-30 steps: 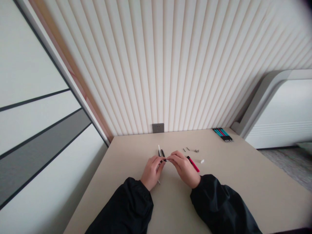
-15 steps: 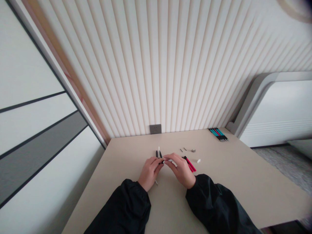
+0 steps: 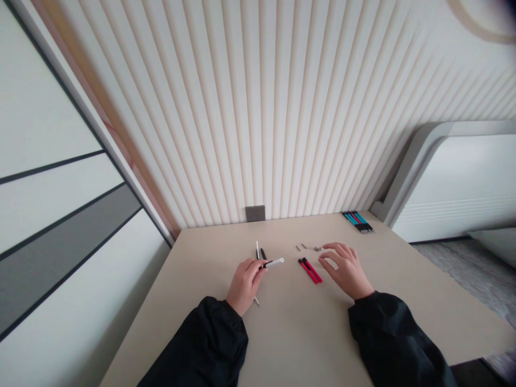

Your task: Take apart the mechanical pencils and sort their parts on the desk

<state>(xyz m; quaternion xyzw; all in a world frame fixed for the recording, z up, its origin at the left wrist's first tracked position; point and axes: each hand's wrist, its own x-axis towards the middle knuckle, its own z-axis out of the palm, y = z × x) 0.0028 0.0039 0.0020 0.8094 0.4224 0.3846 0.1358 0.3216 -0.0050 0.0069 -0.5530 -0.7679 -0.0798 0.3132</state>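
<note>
My left hand (image 3: 244, 285) is closed on a pen barrel (image 3: 274, 263), white with a black part at the fingers. The barrel points right, its end toward me. A thin rod (image 3: 256, 301) shows below this hand. Just beyond its fingers lie a white-and-black stick (image 3: 257, 249) and a dark piece (image 3: 263, 253). Over the table to the right, my right hand (image 3: 342, 267) has thumb and index finger curved apart, with nothing visible between them. Its fingertips are near small metal pieces (image 3: 317, 249) and just right of two red-and-black pen parts (image 3: 310, 271).
Two tiny dark pieces (image 3: 301, 247) lie in the middle of the table (image 3: 298, 333). A row of teal and red pens (image 3: 358, 221) rests at the back right. A grey socket (image 3: 255, 213) sits on the ribbed wall behind.
My right hand has let go of the pen barrel and moved right. My left hand keeps hold of it. The small white piece on the right is now out of sight.
</note>
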